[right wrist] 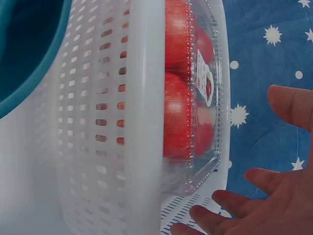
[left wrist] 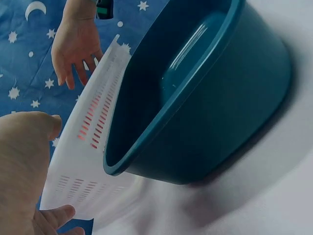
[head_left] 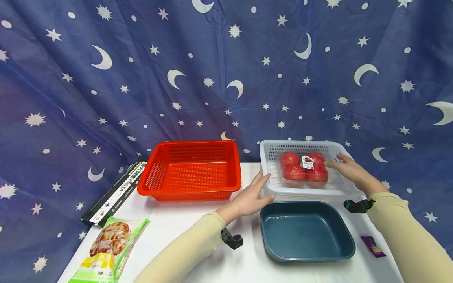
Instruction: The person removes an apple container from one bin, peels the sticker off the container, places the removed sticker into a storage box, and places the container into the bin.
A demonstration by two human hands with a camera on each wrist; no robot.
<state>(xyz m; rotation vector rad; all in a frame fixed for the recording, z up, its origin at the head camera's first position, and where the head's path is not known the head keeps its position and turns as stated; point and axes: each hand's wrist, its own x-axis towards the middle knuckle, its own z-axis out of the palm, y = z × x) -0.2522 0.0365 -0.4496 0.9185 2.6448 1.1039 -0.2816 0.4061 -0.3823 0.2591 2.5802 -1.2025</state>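
Note:
A white perforated plastic basket (head_left: 318, 192) holds a clear plastic pack of red round fruits (head_left: 294, 173) with a white label on top. At the basket's left end is my left hand (head_left: 247, 198), its fingers extended and the thumb spread toward the front. In the left wrist view, that hand's fingertips (left wrist: 63, 214) come right at the basket's wall. My right hand (head_left: 350, 169) is over the basket's right end, fingers spread and nothing in its grasp. The right wrist view has its fingers (right wrist: 234, 201) beside the rim, apart from the fruit pack.
A dark teal tub (head_left: 308, 232) stands in front of the white basket. To the left is a red basket (head_left: 191, 195); beyond it lie a long black-and-white pasta box (head_left: 116, 196) and a green-edged food bag (head_left: 106, 247). A small purple packet (head_left: 372, 246) lies at right.

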